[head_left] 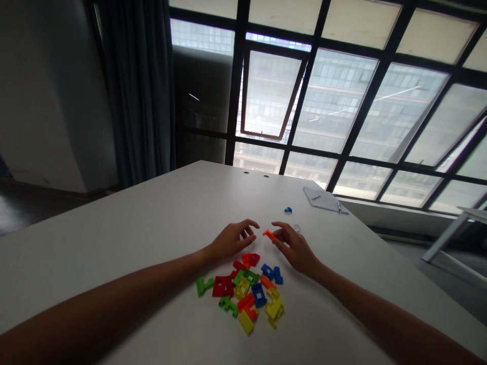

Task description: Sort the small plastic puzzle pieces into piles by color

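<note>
Facing the right hand (297, 249), the left hand (232, 240) is held empty and curled, an orange piece (269, 234) being pinched by the right beyond the plastic pieces (243, 289) on the tabletop (114, 238).

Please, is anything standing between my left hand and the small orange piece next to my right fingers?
No, nothing visible stands between the left hand and the orange piece. The right hand is at the piece's far side, and the pile of plastic pieces lies below the gap, nearer you.

White table (125, 223), colored plastic blocks (245, 302)
</note>
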Demonstrator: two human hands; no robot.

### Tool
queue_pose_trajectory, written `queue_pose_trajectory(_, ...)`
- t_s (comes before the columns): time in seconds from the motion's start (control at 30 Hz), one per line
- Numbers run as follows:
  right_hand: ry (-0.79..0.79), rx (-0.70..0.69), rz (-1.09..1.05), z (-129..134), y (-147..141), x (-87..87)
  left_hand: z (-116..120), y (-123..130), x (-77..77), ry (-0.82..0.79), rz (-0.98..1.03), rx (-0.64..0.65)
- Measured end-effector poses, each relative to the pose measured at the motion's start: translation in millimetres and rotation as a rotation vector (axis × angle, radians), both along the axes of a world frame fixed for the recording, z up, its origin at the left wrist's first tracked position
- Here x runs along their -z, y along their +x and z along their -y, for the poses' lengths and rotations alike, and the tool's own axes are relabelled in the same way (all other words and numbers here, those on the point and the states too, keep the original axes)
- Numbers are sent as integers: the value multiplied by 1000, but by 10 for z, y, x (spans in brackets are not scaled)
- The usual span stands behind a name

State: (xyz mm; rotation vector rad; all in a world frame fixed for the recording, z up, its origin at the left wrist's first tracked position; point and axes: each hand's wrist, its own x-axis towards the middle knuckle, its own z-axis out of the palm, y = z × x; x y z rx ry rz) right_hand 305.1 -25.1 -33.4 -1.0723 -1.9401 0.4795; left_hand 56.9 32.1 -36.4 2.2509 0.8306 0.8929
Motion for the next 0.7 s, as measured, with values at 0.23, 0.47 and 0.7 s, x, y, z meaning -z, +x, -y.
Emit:
queue_pose_trajectory(0.23,-185,-158,-225,-200,-300,86,-11,-23,13,30,32,-16)
queue_pose_trajectory(0.47,-174,-111,-324,-213,-341,256,-63,-28,39,-29,32,-6)
queue_pose_trajectory(0.7,-121,8,-224,-172,-342,194,-96,-19,61,-77,47,-41)
